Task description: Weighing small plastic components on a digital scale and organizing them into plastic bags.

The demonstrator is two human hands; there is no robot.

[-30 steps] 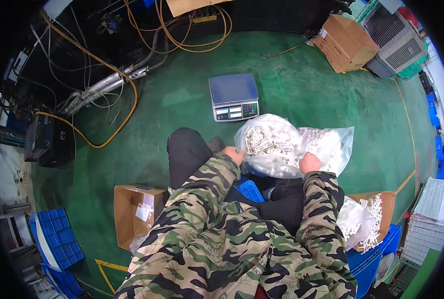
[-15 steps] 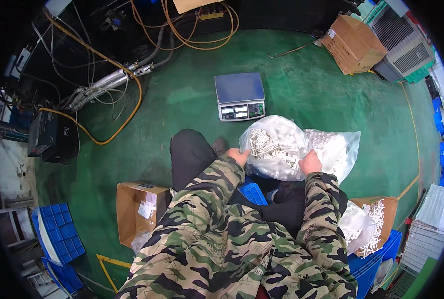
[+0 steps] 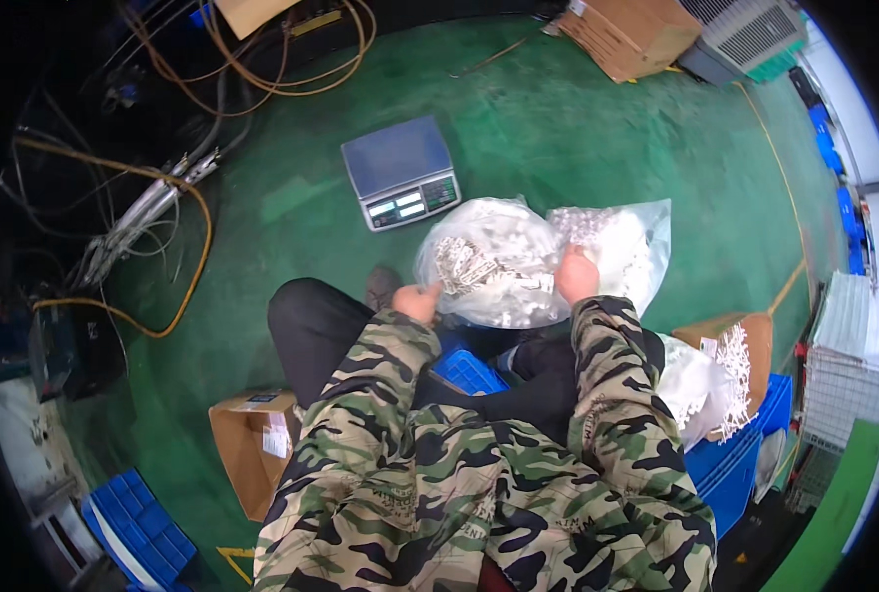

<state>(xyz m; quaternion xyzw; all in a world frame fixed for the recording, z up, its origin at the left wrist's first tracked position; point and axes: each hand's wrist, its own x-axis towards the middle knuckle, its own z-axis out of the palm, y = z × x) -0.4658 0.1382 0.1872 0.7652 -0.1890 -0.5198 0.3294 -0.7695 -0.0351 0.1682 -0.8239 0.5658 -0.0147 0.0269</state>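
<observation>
Head view: the person sits on the green floor (image 3: 578, 128), camouflage sleeves coming in from the bottom edge, both hands on one clear plastic bag (image 3: 494, 261) stuffed with small white parts. The left hand (image 3: 418, 301) pinches the bag's near-left edge, fingers closed on the film; the right hand (image 3: 575, 276) grips the right side, fingers curled into the plastic, exact finger spread not clear. The bag sits just ahead of the knees, held from both sides, likely because the film is slack and the load would spill or sag with one hand. A second, flatter clear bag (image 3: 632, 242) lies touching it on the right. One grey counting scale (image 3: 400, 183) sits on the floor just beyond the bags, close enough to reach. Count: two bags at the hands, one scale, one open cardboard box (image 3: 247, 449) by the left hip, one box of white parts (image 3: 740, 355) on the right over a blue crate (image 3: 731, 464), a small blue bin (image 3: 467, 373) between the legs. Cables (image 3: 163, 227) far left, well apart.
</observation>
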